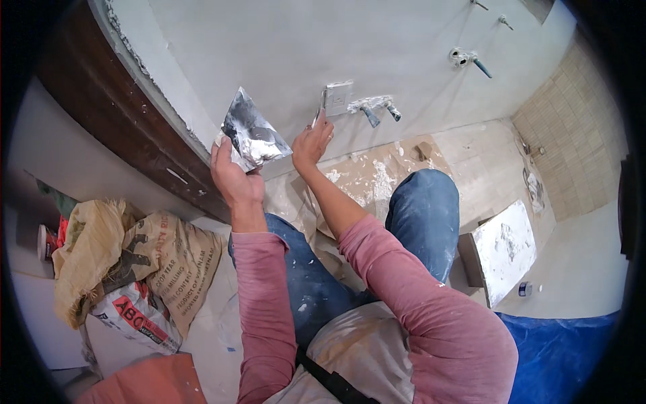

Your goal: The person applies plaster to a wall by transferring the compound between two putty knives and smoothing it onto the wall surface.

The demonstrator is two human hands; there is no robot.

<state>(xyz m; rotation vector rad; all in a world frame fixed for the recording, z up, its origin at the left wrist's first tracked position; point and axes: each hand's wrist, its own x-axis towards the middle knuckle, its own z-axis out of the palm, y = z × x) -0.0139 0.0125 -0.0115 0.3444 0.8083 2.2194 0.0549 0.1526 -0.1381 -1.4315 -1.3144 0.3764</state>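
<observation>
My left hand [235, 180] grips a shiny metal plate [246, 116] by its lower edge, fingers and thumb closed on it. A lump of white putty [259, 149] lies on the plate's lower part. Up against the wall, my right hand [311, 143] is closed on a putty knife [322, 108], which I see nearly edge-on. Its blade is beside the left edge of a pale square wall plate [338, 98]. Fresh white putty surrounds two blue-grey pipe stubs [371, 116] just right of that plate.
Putty-spattered cardboard [377, 172] covers the floor before my knees. A white-smeared board [505, 252] rests on a box at right, near blue sheeting [562, 357]. Sacks [182, 259] are heaped at left below a dark wooden frame [128, 108]. Another pipe stub [481, 67] sticks out higher up.
</observation>
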